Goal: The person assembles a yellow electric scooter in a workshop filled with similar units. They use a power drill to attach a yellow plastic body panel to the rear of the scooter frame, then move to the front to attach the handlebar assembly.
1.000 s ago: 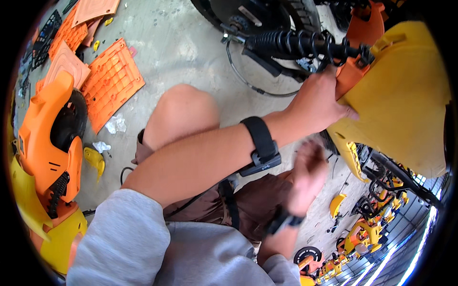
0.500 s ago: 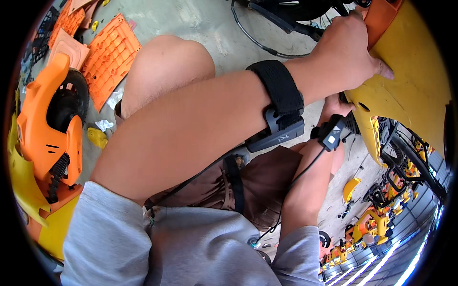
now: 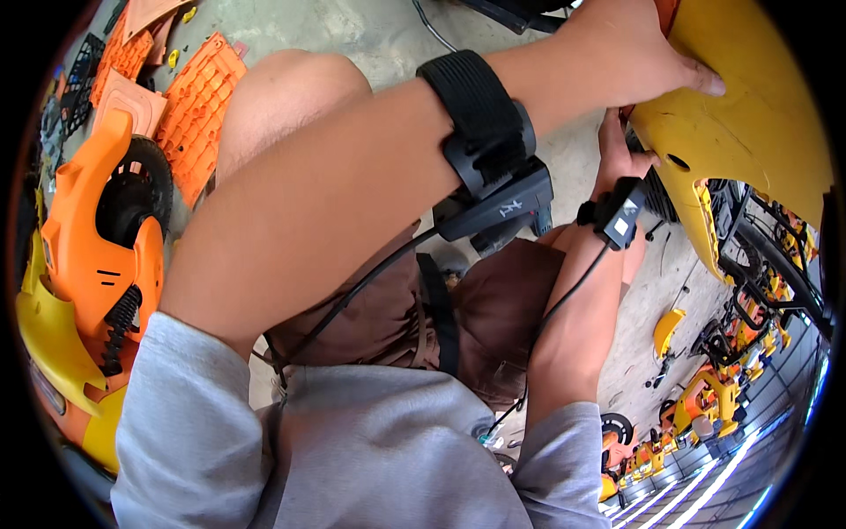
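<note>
The yellow body panel (image 3: pixel 749 115) sits at the far right, a curved plastic shell with a small hole near its lower edge, and my left hand (image 3: pixel 630 62) lies flat across its top left edge, fingers together and pressed on the surface, the fingertips pointing right. My right hand (image 3: pixel 621 145) comes up from below, just under that same edge, touching the panel's underside; its fingers are tucked behind the shell, so I cannot tell whether they are closed on anything. A black wrist strap with a small box (image 3: pixel 493 159) wraps my left forearm, and a smaller black band (image 3: pixel 617 216) with a cable circles my right wrist. My bare knee (image 3: pixel 291 97) rises to the left of my arm. On the concrete floor (image 3: pixel 388 35) at far left lie orange ribbed plates (image 3: pixel 198 115), and nearer, an orange vehicle shell (image 3: pixel 97 256) with a black wheel.
</note>
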A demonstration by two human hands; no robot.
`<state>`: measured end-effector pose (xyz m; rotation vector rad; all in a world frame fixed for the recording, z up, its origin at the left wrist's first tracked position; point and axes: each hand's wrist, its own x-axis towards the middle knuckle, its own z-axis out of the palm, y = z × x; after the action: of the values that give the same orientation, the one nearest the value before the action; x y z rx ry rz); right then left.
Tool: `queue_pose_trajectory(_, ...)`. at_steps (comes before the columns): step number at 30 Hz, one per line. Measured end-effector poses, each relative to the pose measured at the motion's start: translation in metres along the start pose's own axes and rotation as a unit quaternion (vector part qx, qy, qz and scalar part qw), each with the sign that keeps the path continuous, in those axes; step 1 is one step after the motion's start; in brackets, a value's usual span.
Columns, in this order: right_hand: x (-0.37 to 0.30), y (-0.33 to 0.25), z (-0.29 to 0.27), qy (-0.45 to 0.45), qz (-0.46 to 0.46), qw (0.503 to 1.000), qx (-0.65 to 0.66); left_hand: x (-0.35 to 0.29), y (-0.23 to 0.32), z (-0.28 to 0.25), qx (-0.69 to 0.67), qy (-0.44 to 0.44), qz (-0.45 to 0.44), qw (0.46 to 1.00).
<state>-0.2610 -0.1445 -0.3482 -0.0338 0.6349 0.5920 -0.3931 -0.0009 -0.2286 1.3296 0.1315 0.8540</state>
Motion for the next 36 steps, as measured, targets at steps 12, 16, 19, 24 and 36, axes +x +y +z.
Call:
queue_pose_trajectory(12, -0.003, 0.001, -0.008, -0.09, -0.069, 0.984, -0.136, 0.005, 0.017, 0.008, 0.007, 0.021, -0.076, 0.997)
queue_pose_trajectory(16, 0.009, -0.022, -0.019, -0.11, -0.042, 0.993, 0.018, 0.0, 0.035, 0.028, 0.107, 0.038, -0.125, 0.986)
queue_pose_trajectory(19, -0.01, 0.009, 0.006, -0.075, -0.042, 0.994, -0.068, 0.004, 0.004, 0.01, 0.012, 0.026, -0.067, 0.997)
queue_pose_trajectory(24, -0.022, 0.016, 0.018, -0.043, -0.059, 0.986, -0.147, 0.008, 0.01, 0.017, -0.118, 0.034, -0.06, 0.991)
queue_pose_trajectory(36, -0.029, 0.022, 0.011, -0.078, -0.09, 0.984, -0.135, 0.006, 0.02, 0.011, -0.033, 0.053, -0.107, 0.992)
